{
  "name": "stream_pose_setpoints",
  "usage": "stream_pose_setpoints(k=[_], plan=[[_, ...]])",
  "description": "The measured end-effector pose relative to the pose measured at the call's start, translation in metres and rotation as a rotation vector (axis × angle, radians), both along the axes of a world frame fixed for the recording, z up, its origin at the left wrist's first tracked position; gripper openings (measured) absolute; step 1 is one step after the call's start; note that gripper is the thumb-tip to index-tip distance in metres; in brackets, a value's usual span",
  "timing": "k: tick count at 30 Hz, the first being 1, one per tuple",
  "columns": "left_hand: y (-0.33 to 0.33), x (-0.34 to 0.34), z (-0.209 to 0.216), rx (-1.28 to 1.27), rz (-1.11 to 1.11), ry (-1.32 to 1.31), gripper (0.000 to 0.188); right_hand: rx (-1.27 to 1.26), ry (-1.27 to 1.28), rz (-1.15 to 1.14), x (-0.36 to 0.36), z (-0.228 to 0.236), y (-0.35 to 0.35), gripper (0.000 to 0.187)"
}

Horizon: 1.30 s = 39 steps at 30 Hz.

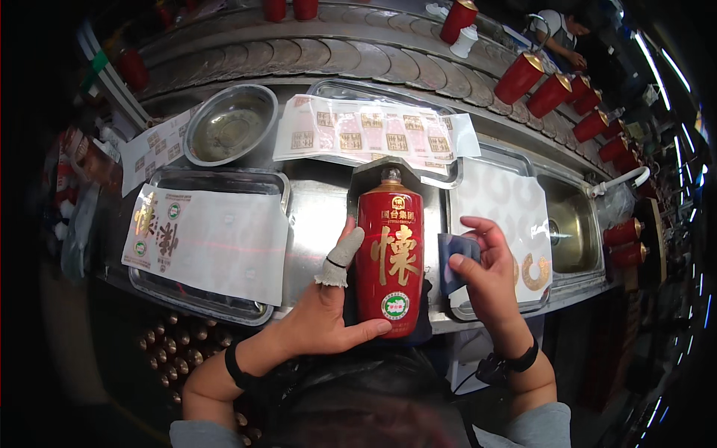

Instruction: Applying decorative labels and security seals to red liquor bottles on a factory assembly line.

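A glossy red bottle (390,246) with gold lettering and a round green-and-white emblem lies in front of me, its neck pointing away, against a dark metal support (366,178). My left hand (328,306) is closed on its left side, thumb across the lower end. A pale finger cover (343,254) with a dark band wraps one finger. To the bottle's right, apart from it, my right hand (489,272) pinches a flat dark-blue piece (447,254), like a small scraper, between thumb and fingers.
Trays with decal sheets (216,246) lie left, behind and right (500,216). A metal bowl of liquid (231,127) stands at back left, a sink (571,224) at right. Beyond, a slatted conveyor (358,63) carries red bottles (519,78); another person (560,33) is at far right.
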<state>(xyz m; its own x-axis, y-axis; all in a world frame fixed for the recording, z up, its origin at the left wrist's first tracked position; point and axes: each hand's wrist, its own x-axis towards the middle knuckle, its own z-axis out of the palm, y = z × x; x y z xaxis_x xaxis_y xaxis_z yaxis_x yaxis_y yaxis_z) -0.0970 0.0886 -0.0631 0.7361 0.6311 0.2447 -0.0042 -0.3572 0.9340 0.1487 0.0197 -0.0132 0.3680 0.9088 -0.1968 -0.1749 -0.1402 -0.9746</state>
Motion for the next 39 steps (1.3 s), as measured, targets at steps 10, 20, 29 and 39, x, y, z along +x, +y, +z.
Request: stream_pose_setpoints(k=[10, 20, 29, 39], plan=[[-0.004, -0.001, -0.008, 0.002, -0.018, 0.011, 0.120, 0.421, -0.772, 0.256, -0.011, 0.019, 0.088, 0.024], [-0.005, 0.004, -0.010, -0.012, -0.013, -0.012, 0.118, 0.470, -0.967, 0.168, 0.002, 0.023, 0.076, 0.023], [-0.004, -0.003, -0.011, -0.027, -0.030, 0.007, 0.115, 0.750, -1.132, 0.307, -0.010, 0.015, 0.060, 0.023], [-0.008, -0.023, 0.005, -0.175, -0.026, 0.016, 0.112, 0.802, -0.974, 0.353, -0.040, 0.014, -0.004, 0.015]])
